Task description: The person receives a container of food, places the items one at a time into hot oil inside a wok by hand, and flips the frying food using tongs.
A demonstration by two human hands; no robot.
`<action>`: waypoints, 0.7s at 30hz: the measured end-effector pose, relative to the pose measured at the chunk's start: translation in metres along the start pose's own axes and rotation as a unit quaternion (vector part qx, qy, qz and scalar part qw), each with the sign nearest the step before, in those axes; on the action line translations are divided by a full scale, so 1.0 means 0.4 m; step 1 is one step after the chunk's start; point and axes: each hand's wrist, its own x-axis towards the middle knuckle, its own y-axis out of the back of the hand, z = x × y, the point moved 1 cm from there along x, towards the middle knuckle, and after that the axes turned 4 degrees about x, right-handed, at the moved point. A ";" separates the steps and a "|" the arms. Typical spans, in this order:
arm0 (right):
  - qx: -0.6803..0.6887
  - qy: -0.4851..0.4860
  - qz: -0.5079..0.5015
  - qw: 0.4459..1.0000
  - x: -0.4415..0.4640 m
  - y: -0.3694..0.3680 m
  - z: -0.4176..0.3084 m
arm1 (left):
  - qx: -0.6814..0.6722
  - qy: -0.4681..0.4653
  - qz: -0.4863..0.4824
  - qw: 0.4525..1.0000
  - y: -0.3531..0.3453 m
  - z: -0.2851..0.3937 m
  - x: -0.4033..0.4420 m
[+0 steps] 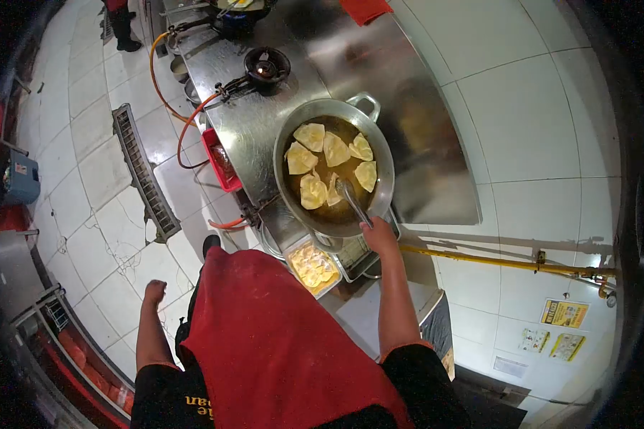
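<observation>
My right hand [379, 234] is closed around the end of a metal utensil [358, 206] that looks like tongs. Its far end reaches into a wide metal pan [388, 175] of brown oil and touches or lies beside a piece of pale yellow folded dough [334, 191]. Several similar pieces float around it, including one folded piece [336, 149] near the pan's middle. My left hand [155, 289] hangs away from the counter over the floor, its fingers curled with nothing visible in them.
A tray of pale yellow pieces [313, 268] stands before the pan. Beyond are a small gas burner [267, 66] and another dark pan [240, 18]. An orange hose [187, 129] loops off the steel counter [229, 125]. A person's leg [123, 28] shows at the far left.
</observation>
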 end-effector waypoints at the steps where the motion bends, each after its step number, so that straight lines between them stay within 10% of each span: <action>1: 0.003 0.006 0.013 1.000 -0.009 0.002 -0.017 | -0.069 0.049 0.005 0.996 0.032 0.059 0.009; 8: -0.003 -0.011 0.025 1.000 -0.059 -0.030 0.022 | -0.197 0.109 0.048 0.973 0.202 0.349 0.085; 21: -0.009 -0.040 0.093 0.995 -0.037 -0.056 -0.022 | -0.047 0.133 -0.127 0.982 0.202 0.265 0.203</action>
